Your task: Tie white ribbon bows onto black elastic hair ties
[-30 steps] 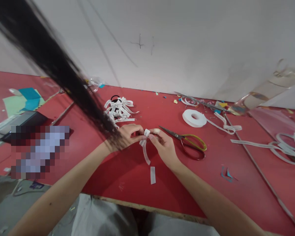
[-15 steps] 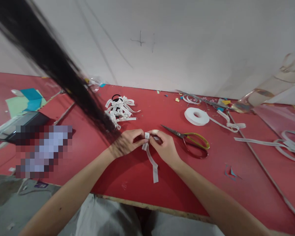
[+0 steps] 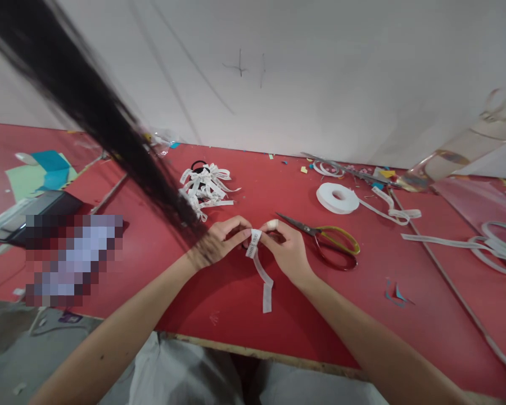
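Between my fingertips is a white printed ribbon [image 3: 253,244], its loose tail hanging down over the red table. My left hand [image 3: 225,242] pinches it from the left, thumb and fingers closed. From the right, my right hand [image 3: 287,247] grips the same ribbon; one finger has a pale wrap on it. What else lies behind the fingers is hidden. Scissors [image 3: 316,233] with yellow and dark red handles lie just right of my right hand. Beyond my left hand sits a pile of tied printed ribbons [image 3: 208,185] with a black hair tie.
A roll of white ribbon [image 3: 337,198] lies behind the scissors, its end trailing right. More white ribbon loops [image 3: 497,242] lie far right. A clear bottle [image 3: 459,149] leans by the wall. At left are a black device [image 3: 54,211] and blue paper [image 3: 53,163]. Dark hair crosses the upper left.
My fingers have shifted on the ribbon; its printed part is turned and shows more lettering. Both hands remain in nearly the same place.
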The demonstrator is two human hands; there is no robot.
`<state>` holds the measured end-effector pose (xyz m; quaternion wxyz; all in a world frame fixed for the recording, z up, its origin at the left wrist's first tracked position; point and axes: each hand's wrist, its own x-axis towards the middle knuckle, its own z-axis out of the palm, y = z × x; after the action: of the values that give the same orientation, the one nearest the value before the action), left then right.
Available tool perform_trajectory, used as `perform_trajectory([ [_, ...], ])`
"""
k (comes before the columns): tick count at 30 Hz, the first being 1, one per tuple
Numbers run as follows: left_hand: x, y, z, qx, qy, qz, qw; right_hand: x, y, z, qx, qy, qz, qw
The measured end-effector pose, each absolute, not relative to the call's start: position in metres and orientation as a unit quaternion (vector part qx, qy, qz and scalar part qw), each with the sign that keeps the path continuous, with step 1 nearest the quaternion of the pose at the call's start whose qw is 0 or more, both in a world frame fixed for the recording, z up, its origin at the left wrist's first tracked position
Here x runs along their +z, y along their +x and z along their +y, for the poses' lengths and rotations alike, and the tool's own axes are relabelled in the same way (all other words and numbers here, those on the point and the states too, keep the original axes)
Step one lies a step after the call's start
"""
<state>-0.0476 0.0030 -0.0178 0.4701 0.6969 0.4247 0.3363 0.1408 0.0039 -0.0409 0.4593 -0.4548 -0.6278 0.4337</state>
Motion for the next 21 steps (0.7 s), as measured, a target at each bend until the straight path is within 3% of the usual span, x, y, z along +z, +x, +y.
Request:
perform_trajectory([
  [12,-0.0157,-0.0483,0.0012,0.354,0.681,0.422,0.483,-0.0451,0.1405,0.0057,0.482,-0.401,-0.649,0.431],
  [21,-0.0161,-0.0462,-0.0018,0.374,0.739,0.455,0.328,-0.0412,0.1396,0.0047,0.449,-0.373,-0.684,0.438],
])
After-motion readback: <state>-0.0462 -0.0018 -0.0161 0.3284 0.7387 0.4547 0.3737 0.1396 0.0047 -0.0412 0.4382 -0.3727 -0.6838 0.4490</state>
